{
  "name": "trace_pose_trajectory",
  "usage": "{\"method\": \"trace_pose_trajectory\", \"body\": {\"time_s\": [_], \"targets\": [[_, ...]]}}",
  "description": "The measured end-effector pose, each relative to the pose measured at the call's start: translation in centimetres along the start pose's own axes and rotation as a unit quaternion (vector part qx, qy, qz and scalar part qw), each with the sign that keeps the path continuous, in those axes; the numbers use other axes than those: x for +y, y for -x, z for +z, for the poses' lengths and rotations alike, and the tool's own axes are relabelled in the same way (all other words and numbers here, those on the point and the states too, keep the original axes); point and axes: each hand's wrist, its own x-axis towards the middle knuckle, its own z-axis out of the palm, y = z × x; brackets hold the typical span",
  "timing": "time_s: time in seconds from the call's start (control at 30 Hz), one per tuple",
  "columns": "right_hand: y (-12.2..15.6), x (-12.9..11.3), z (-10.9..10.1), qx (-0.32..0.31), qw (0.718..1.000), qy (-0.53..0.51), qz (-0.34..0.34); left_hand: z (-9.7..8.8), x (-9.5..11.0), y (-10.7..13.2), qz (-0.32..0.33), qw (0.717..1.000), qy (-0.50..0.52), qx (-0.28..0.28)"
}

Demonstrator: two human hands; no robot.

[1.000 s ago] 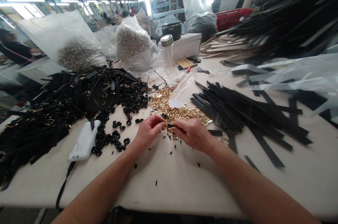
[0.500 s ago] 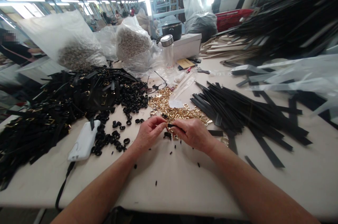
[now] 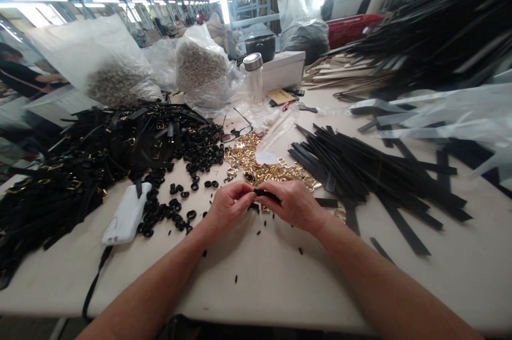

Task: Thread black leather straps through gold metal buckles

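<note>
My right hand (image 3: 298, 204) is closed in a pinch on a short black strap (image 3: 267, 194), most of it hidden under the fingers. At the strap's other end, the thumb and forefinger of my left hand (image 3: 229, 205) are pressed together on its tip. Both hands meet just in front of a heap of gold buckles (image 3: 276, 172). A small dark curved piece (image 3: 253, 206) lies on the table beneath the fingertips, partly covered by my left thumb. Black loops (image 3: 175, 209) lie scattered left of my left hand. Long black straps (image 3: 344, 164) are piled beyond my right hand.
Buckled black straps (image 3: 120, 137) form a big heap at left, near a white corded device (image 3: 127, 214). Glasses (image 3: 240, 131), a glass bottle (image 3: 254, 81) and filled plastic bags (image 3: 202, 62) stand or lie at the back. Small black bits (image 3: 236, 279) dot the white table (image 3: 256, 297).
My left hand has shifted slightly right and down, its fingertips closer to the right hand's. The strap in my right hand has tilted a little, and my left thumb now partly covers the dark curved piece.
</note>
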Motion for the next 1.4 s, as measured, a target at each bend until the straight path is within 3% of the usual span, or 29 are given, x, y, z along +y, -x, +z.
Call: {"method": "trace_pose_trajectory", "body": {"time_s": [0.37,0.67,1.0,1.4], "targets": [[-0.1,-0.2,-0.2,-0.008,1.000,-0.003,-0.011,-0.1,0.3,0.0,-0.009,1.000,-0.018,-0.021],[-0.1,-0.9,-0.7,-0.085,0.994,0.074,-0.006,0.0,0.7,0.2,0.036,0.991,-0.112,-0.062],[-0.2,-2.1,-1.5,-0.147,0.985,0.088,0.021,0.2,1.0,0.4,0.075,0.983,-0.142,-0.091],[-0.2,-1.1,-1.0,-0.123,0.988,0.082,0.034,0.2,1.0,0.3,0.074,0.980,-0.161,-0.084]]}}
